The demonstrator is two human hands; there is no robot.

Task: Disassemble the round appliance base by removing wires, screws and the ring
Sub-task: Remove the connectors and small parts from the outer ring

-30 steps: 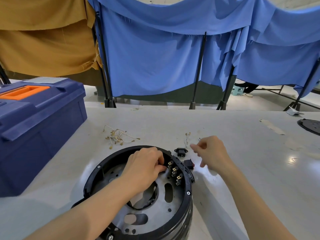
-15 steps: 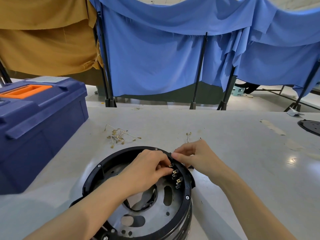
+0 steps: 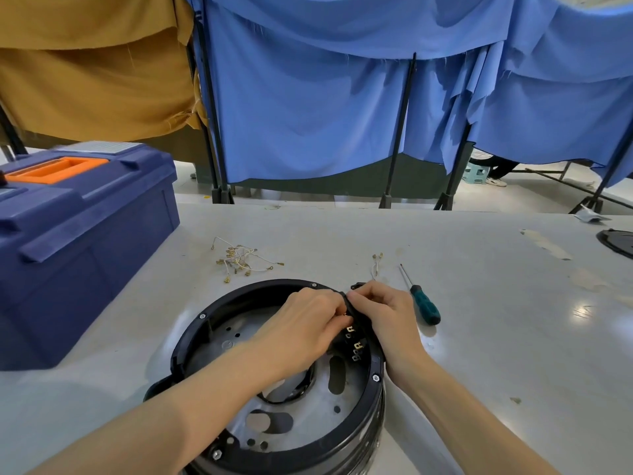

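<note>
**Grip at the far-right edge**

The appliance base (image 3: 291,416) sits at bench (image 3: 496,337) centre. The right hand (image 3: 387,313) curls its grip over the black ring (image 3: 191,334) from outside. The left hand (image 3: 301,330), fingers curled, meets it from inside (what it pinches is hidden). A screwdriver (image 3: 424,305) lies just right.

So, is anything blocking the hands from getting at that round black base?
Nothing visible does. The left hand and right hand are both at the far rim of the round base, by its brass terminals.
</note>
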